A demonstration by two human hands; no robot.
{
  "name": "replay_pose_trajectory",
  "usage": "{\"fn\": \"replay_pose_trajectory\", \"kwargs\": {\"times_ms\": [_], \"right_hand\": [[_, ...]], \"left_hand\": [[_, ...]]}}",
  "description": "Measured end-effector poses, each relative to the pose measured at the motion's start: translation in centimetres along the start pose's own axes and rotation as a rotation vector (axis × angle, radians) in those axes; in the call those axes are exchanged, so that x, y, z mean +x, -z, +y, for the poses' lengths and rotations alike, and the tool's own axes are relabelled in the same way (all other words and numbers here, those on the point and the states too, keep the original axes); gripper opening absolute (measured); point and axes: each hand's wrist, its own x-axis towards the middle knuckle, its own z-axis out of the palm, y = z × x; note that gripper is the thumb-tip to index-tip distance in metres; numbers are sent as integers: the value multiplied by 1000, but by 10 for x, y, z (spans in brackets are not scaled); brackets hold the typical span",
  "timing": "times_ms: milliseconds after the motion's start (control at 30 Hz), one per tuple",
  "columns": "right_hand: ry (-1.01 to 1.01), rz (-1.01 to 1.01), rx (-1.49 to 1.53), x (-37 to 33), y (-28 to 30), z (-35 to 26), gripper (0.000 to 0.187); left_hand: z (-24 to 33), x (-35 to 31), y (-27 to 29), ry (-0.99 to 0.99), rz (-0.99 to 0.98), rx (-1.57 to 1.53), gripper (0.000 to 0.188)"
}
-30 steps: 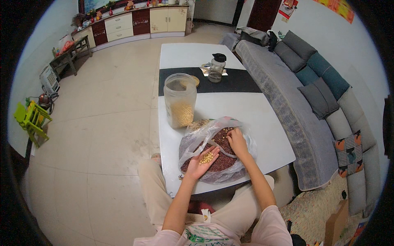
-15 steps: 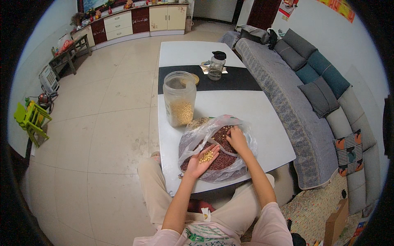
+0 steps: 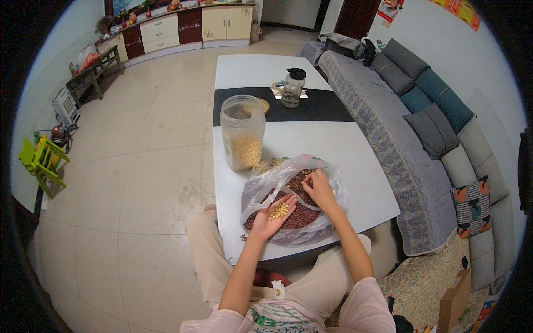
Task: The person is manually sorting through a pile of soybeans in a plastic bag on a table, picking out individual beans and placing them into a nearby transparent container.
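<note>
A clear plastic bag point(image 3: 261, 194) lies wide at its mouth on the near part of the table, filled with small dark red beans point(image 3: 300, 217). Palm up over the bag's left side, my left hand point(image 3: 272, 217) cups a small heap of yellow soybeans point(image 3: 279, 211). Above the beans at the bag's far right, my right hand point(image 3: 320, 188) has its fingers bent and drawn together at the tips; whatever is between them is too small to make out. Behind the bag stands a lidless clear plastic jar point(image 3: 243, 133), partly filled with soybeans.
On the white table point(image 3: 361, 172), a black-lidded bottle point(image 3: 292, 89) stands on the dark band, near a round yellowish lid point(image 3: 260, 106). A grey sofa point(image 3: 372, 122) runs along the right. Green chairs point(image 3: 43, 161) stand at the left wall.
My right hand has risen slightly over the red beans, its fingers shifting a little. My left hand stays in place with the soybeans in its palm.
</note>
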Motion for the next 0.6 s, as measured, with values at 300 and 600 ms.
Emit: {"fn": "replay_pose_trajectory", "kwargs": {"times_ms": [300,600], "right_hand": [[19,-121,379,-27,2,-36,17],[241,-107,384,-44,-2,-71,18]], "left_hand": [[-2,1,3,-70,111,141,57],[8,4,35,-27,-39,94,48]]}}
